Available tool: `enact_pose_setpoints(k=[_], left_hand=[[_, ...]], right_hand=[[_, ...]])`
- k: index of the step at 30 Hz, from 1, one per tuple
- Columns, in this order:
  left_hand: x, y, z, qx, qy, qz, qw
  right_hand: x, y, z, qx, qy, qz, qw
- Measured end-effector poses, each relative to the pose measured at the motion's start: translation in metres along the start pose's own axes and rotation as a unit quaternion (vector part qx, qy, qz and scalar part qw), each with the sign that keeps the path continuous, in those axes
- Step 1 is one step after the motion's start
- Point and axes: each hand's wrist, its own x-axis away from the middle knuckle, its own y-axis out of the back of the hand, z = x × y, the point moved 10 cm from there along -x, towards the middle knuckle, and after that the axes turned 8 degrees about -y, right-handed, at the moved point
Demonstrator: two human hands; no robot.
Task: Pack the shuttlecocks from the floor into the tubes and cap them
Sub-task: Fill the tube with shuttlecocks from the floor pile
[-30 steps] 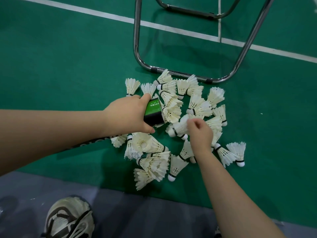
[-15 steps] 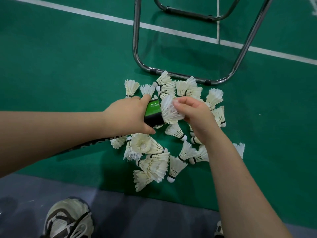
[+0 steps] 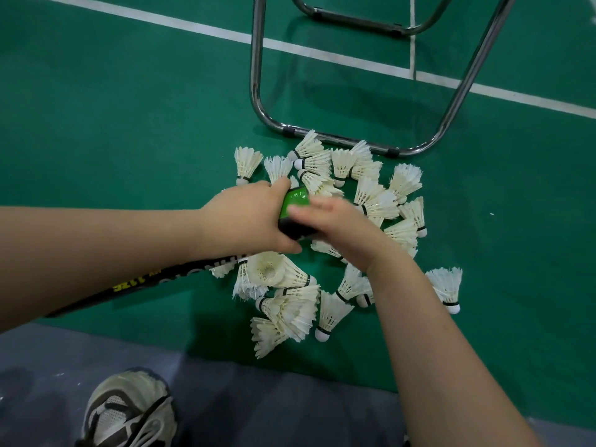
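- This is an indoor badminton court: a green sports mat fills most of the frame.
- White painted court lines cross the upper part and meet at a junction at the upper right.
- White feather shuttlecocks lie heaped on the mat at the centre.
- Grey flooring borders the mat along the bottom.
- A chrome tubular seat frame stands at the top.
- A mesh sports shoe shows at the lower left.
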Motion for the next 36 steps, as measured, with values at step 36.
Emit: enact_pose_setpoints(k=[36], left_hand=[[0.010, -0.003, 0.021, -0.021, 0.032, 0.017, 0.999]], right_hand=[[0.027, 0.080, 0.004, -0.009, 0.125, -0.300, 0.946]])
